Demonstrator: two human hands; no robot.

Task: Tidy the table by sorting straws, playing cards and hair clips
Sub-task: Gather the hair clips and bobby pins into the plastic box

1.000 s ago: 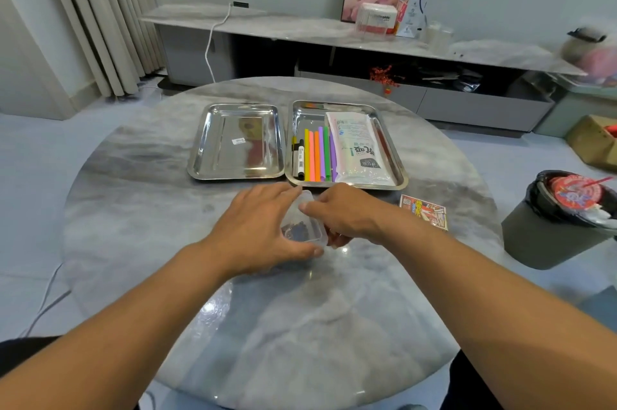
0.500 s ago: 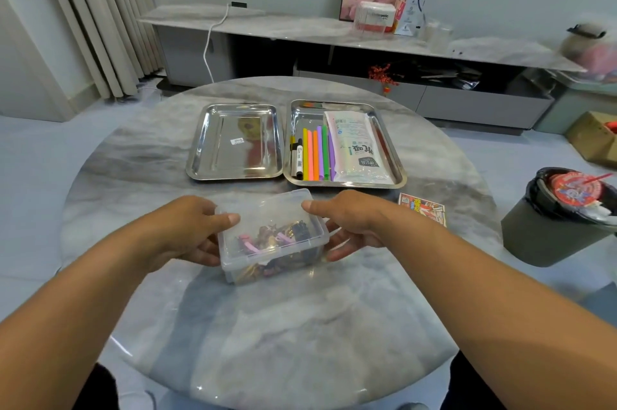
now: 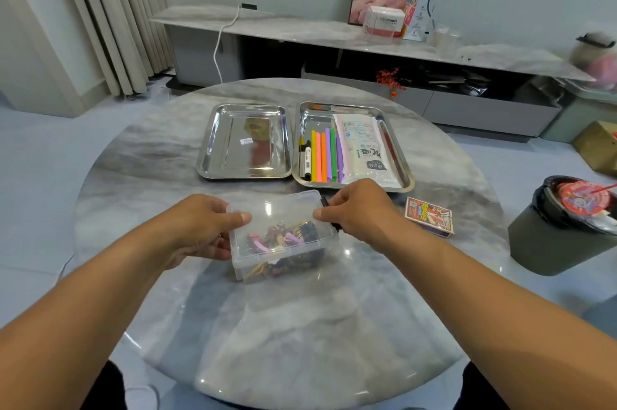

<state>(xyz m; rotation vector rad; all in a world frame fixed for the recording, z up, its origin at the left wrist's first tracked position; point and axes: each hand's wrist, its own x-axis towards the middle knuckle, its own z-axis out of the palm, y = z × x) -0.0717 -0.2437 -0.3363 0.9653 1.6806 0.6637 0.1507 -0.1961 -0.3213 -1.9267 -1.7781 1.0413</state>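
The hair-clip step looks to be in hand: the clear plastic box (image 3: 283, 236) of hair clips (image 3: 287, 237) sits on the marble bench (image 3: 300, 326), just nearer than the two steel trays. The left hand (image 3: 197, 229) has its grip clamped on the box's left rim; the right hand (image 3: 359, 212) pinches the right rim, possibly with a dark clip beside it. Next, probably snap the lid. Straws (image 3: 322, 156) lie in the right tray (image 3: 405, 176); the card box (image 3: 429, 216) lies right of the plastic box.
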